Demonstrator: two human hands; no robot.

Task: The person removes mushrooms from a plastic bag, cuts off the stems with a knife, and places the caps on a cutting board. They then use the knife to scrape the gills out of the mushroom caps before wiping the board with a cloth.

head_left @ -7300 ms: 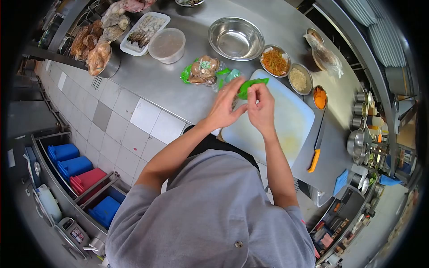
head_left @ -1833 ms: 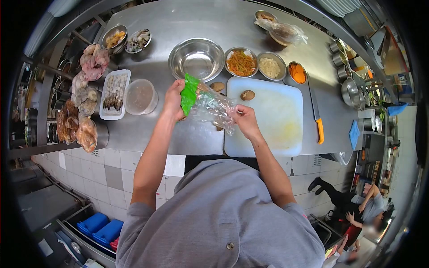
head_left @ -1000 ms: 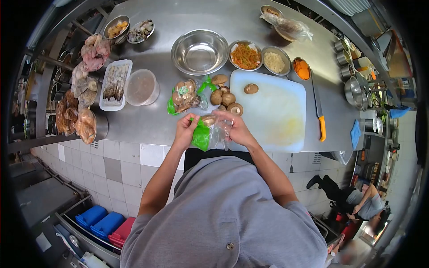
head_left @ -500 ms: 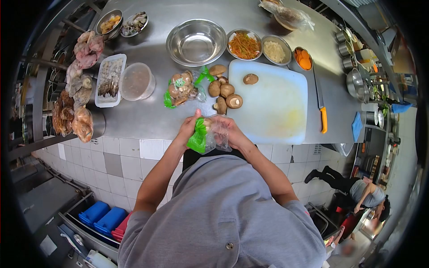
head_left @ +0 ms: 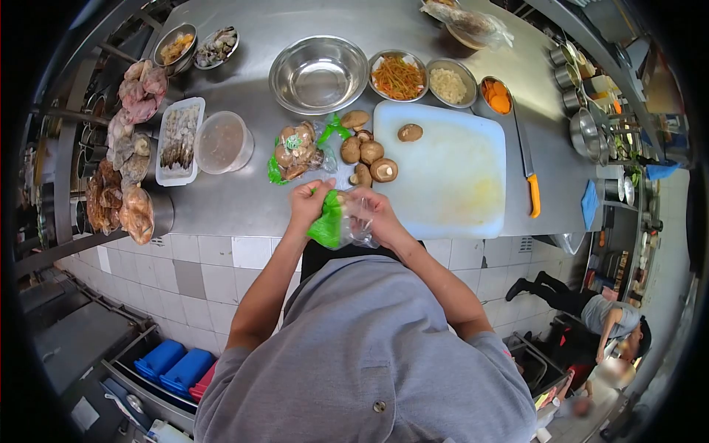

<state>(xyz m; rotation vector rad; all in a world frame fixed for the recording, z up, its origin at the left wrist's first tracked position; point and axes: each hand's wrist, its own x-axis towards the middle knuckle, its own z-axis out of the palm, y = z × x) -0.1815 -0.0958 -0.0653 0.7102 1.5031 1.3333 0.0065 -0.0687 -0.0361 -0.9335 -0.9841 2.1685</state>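
Just off the counter's front edge, my left hand (head_left: 307, 205) is closed on the green side of a plastic bag (head_left: 326, 223). My right hand (head_left: 381, 215) grips the bag's clear side. Something pale brown shows at the bag's top, mostly hidden by my fingers. Beyond my hands lies another bag of mushrooms (head_left: 296, 150) with green printing. Several loose brown mushrooms (head_left: 371, 152) sit between it and the white cutting board (head_left: 450, 188). One mushroom (head_left: 410, 132) rests on the board's upper left part.
A yellow-handled knife (head_left: 529, 166) lies right of the board. Behind stand a large steel bowl (head_left: 317, 74) and bowls of shredded vegetables (head_left: 399, 77), chopped pale pieces (head_left: 449, 86) and carrot slices (head_left: 496, 96). A white tray (head_left: 179, 140) and round tub (head_left: 224, 142) are left. A person (head_left: 602, 314) is at far right.
My left hand has shifted slightly, its fingers curling closer at the bag's top. Both hands stay on the bag. The whole view has tilted a little.
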